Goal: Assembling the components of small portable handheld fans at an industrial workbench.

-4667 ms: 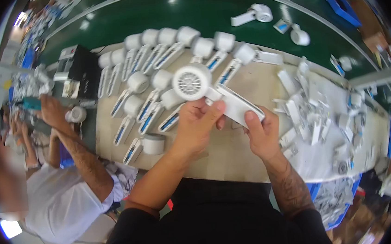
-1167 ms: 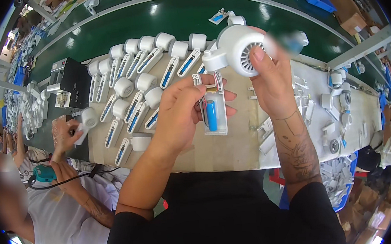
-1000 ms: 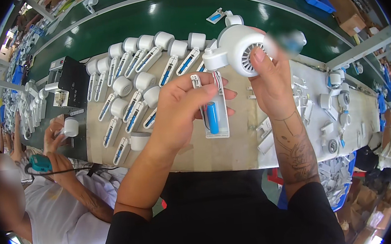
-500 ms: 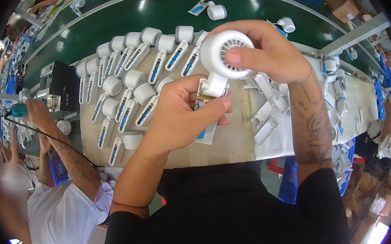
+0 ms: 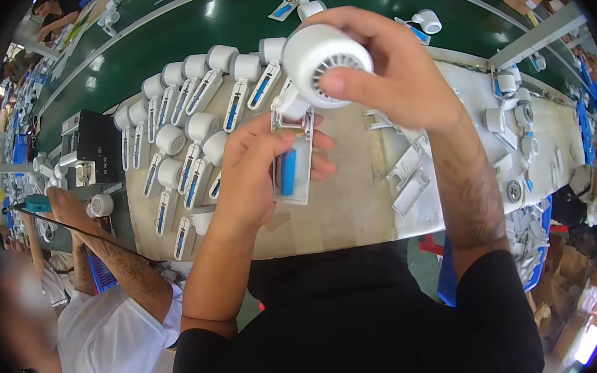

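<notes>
the left hand [image 5: 246, 171] is wrapped around an open white handle shell [image 5: 302, 185] with a blue battery cell [image 5: 288, 172] inside; the right hand [image 5: 402, 71] is clamped on the fan head [image 5: 315, 50], thumb on its grille. both parts are above the counter [image 5: 344, 218]. small marks on the black machine [image 5: 102, 150] are too small to read. rows of white fans [image 5: 201, 126] crowd the left, loose white parts [image 5: 412, 184] the right; beyond is a green surface [image 5: 158, 46].
</notes>
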